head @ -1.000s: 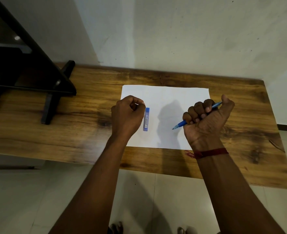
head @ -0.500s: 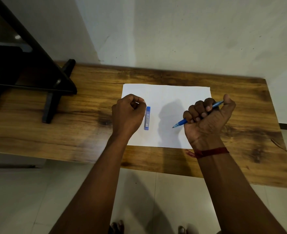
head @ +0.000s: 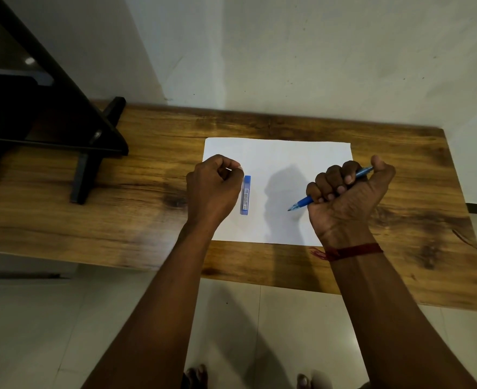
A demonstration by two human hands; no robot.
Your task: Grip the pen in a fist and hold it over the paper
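Inside curled right-hand fingers: blue pen.

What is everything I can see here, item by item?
Sheet of white paper: one, white, flat on the table.
Small blue plastic case: one, blue, on the paper beside the left hand.
Blue pen: one, blue, gripped in the right fist, tip above the paper.
Wooden table: one, brown, against the wall.
Black stand: one, black, table's far left.
Red thread: one, red, round the right wrist.
Left hand: curled, on the paper's edge.
Right hand: fisted round the pen.
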